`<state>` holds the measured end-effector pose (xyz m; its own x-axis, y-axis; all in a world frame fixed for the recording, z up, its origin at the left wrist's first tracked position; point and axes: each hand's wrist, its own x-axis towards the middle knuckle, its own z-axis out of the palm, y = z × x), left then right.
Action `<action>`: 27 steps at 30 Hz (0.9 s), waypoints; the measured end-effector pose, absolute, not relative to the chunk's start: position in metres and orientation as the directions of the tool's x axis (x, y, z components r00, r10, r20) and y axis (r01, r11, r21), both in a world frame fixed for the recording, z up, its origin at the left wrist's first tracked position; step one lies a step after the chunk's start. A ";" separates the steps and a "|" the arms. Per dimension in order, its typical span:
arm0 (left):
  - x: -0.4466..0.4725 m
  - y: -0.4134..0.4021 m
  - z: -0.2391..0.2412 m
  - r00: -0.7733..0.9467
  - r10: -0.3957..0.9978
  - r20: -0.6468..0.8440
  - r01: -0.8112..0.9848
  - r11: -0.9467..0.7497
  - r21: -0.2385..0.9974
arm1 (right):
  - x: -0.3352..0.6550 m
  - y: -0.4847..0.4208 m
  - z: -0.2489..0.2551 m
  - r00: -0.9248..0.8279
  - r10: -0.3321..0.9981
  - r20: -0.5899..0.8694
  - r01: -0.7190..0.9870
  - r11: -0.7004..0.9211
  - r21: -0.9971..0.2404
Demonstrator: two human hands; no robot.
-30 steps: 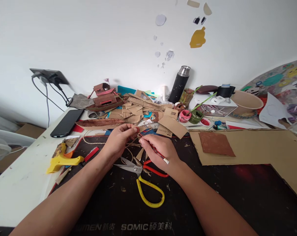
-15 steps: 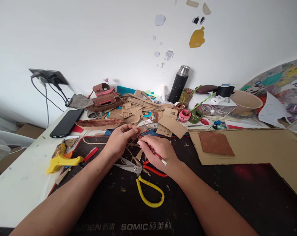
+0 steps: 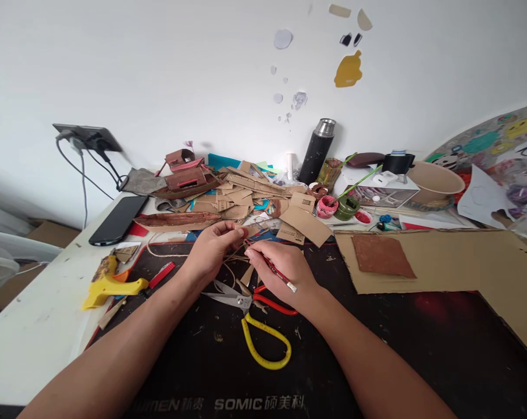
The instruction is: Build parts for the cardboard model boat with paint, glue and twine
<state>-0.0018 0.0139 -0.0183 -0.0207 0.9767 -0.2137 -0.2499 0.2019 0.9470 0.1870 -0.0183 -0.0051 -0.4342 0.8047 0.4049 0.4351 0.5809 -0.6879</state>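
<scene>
My left hand (image 3: 213, 247) is closed, pinching a small piece of cardboard (image 3: 248, 234) between thumb and fingers; a reddish bit shows at the thumb tip. In my right hand (image 3: 283, 267) is a red and black pencil (image 3: 281, 276), its white end pointing back toward me and its tip close to the cardboard piece. The exact contact of the tip is too small to make out. Below both hands lie open scissors (image 3: 245, 302) with one yellow and one red handle, on a dark desk mat (image 3: 193, 355). Cardboard scraps lie partly hidden beneath the hands.
A yellow glue gun (image 3: 115, 286) and a phone (image 3: 118, 220) lie at left. Behind the hands are a cardboard boat model (image 3: 189, 180), scraps, paint jars (image 3: 327, 206) and a black thermos (image 3: 318, 152). A large cardboard sheet (image 3: 447, 262) with a brown square (image 3: 383, 256) lies at right.
Almost nothing differs. My hands keep their grip on the cardboard piece and the pencil, and the view has shifted very slightly.
</scene>
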 end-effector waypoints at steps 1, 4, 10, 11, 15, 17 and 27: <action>-0.002 0.014 -0.018 -0.023 0.978 -0.208 -0.248 0.195 0.949 | 0.187 -0.018 -0.004 -0.428 0.808 0.405 0.436 0.577 -0.691; -0.003 0.015 -0.018 -0.034 0.982 -0.187 -0.235 0.174 0.956 | 0.189 -0.018 -0.003 -0.394 0.823 0.410 0.434 0.560 -0.706; -0.004 0.015 -0.020 -0.052 0.985 -0.162 -0.247 0.145 0.958 | 0.193 -0.012 -0.008 -0.224 0.886 0.406 0.333 0.461 -0.822; -0.004 0.015 -0.020 -0.036 0.986 -0.163 -0.257 0.149 0.955 | 0.193 -0.011 -0.009 -0.201 0.898 0.392 0.306 0.437 -0.846; -0.002 0.013 -0.020 0.022 0.985 -0.174 -0.303 0.172 0.937 | 0.195 -0.006 -0.010 -0.129 0.933 0.337 0.217 0.358 -0.908; -0.002 0.012 -0.019 0.032 0.983 -0.179 -0.307 0.180 0.935 | 0.195 -0.005 -0.011 -0.124 0.941 0.314 0.189 0.333 -0.924; 0.002 0.010 -0.015 0.090 0.981 -0.170 -0.300 0.190 0.935 | 0.194 0.000 -0.022 -0.169 0.961 0.217 0.114 0.238 -0.965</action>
<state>0.0021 0.0098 -0.0153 0.0897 0.9813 -0.1704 -0.3000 0.1897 0.9349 0.1943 0.0003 -0.0218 -0.1685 0.9615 0.2172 0.1144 0.2380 -0.9645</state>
